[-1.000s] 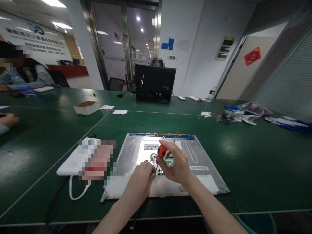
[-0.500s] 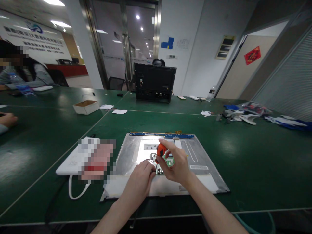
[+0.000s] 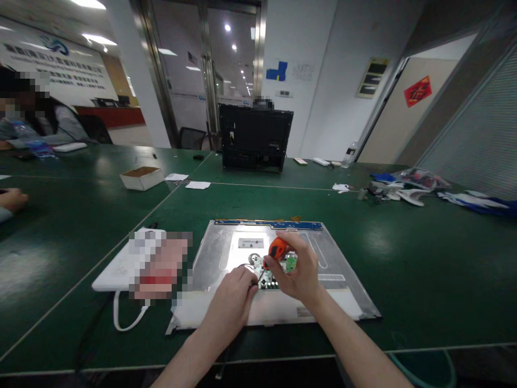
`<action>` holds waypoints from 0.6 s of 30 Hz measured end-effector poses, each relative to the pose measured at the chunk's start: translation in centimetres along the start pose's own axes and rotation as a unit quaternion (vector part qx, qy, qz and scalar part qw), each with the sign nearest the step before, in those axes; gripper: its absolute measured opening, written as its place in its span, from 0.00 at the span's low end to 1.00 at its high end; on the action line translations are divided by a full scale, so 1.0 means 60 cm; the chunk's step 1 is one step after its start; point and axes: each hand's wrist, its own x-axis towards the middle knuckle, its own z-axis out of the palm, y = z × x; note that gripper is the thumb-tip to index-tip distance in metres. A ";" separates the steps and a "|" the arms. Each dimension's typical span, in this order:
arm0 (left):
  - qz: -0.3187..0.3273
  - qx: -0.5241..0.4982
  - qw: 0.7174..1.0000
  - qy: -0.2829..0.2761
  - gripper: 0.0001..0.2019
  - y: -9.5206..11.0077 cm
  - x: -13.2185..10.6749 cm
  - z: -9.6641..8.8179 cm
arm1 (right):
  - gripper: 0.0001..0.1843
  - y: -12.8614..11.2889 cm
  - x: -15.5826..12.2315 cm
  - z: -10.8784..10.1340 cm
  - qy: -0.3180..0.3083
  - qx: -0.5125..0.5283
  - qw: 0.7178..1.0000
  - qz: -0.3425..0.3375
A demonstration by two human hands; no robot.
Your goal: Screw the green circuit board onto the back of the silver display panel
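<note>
A silver metal panel (image 3: 343,258), the back of a display, lies flat on the green table before me. My right hand (image 3: 297,272) is closed round an orange-handled screwdriver (image 3: 277,250), tilted with its tip down at a small green circuit board (image 3: 288,264) near the panel's middle. My left hand (image 3: 234,296) rests at the panel's near edge, its fingers pinched together right at the screwdriver's tip; what they hold is too small to make out.
A white device (image 3: 121,267) with a cord lies left of the panel. Farther back stand a cardboard box (image 3: 142,178), papers, a black monitor casing (image 3: 255,138) and clutter at the right (image 3: 407,188). Another person's hand (image 3: 12,199) rests at the left edge.
The screwdriver has tipped over to the right, its orange handle now lower and leaning; my right hand shifted slightly right. My left hand stays in place.
</note>
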 end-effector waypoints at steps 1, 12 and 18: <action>-0.001 -0.001 1.000 0.001 0.07 0.001 0.000 -0.001 | 0.25 0.000 0.000 -0.001 0.012 0.003 1.000 0.002; 0.008 -0.014 1.000 0.013 0.06 0.012 -0.004 -0.010 | 0.26 0.003 -0.001 -0.001 0.007 -0.002 1.000 0.010; -0.005 -0.022 1.000 0.016 0.06 0.017 -0.006 -0.015 | 0.26 0.012 0.002 0.000 0.023 0.008 0.999 0.026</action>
